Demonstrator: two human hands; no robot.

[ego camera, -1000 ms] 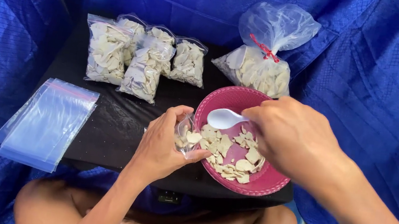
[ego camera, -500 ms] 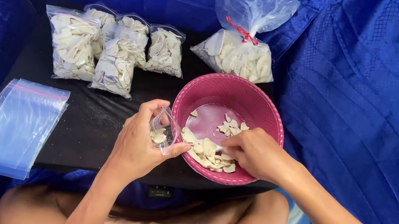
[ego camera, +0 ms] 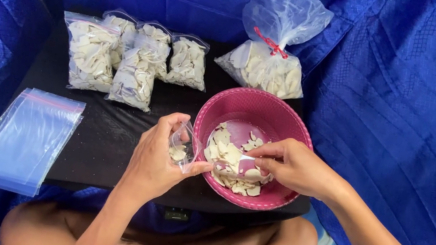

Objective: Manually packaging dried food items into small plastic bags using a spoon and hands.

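1. Head view: left hand (ego camera: 156,159) pinches a small clear bag (ego camera: 182,147), as before, just beside the pink bowl (ego camera: 288,122).
2. Right hand (ego camera: 295,167) grips a white scoop (ego camera: 246,166), now dipped lower among the pale chips (ego camera: 230,156) in the bowl.

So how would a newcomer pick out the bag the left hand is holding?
Start at the pink bowl on the black tabletop. At its left rim, the left hand holds a small clear zip bag open. Unlike the sealed, full bags behind, it holds only a few pale chips.
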